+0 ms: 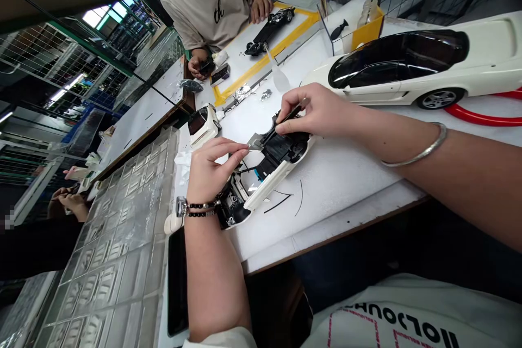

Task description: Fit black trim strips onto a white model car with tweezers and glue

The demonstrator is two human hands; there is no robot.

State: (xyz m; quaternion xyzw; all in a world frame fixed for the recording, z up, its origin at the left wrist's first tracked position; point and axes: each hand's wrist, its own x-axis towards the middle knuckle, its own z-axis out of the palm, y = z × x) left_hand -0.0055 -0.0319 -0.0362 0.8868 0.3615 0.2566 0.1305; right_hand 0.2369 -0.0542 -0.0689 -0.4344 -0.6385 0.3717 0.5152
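A white model car body [271,180] with its black inside showing lies on the white table between my hands. My left hand [212,168] is at its left, thumb and forefinger pinched on a small flat silvery piece [255,144] that reaches over the car's edge. From the far right side, my right hand [316,111] pinches a thin dark tool [297,110], possibly tweezers, over the car's black interior. The tool's tip is hard to make out. Part of the car is covered by my left hand and wrist.
A large white model car [408,68] stands right, by a red ring [481,117]. A smaller white car [204,125] sits left. Compartment trays [118,217] and a black phone-like slab [177,283] lie nearer. Across, a co-worker [212,5] sits behind a black chassis [269,31].
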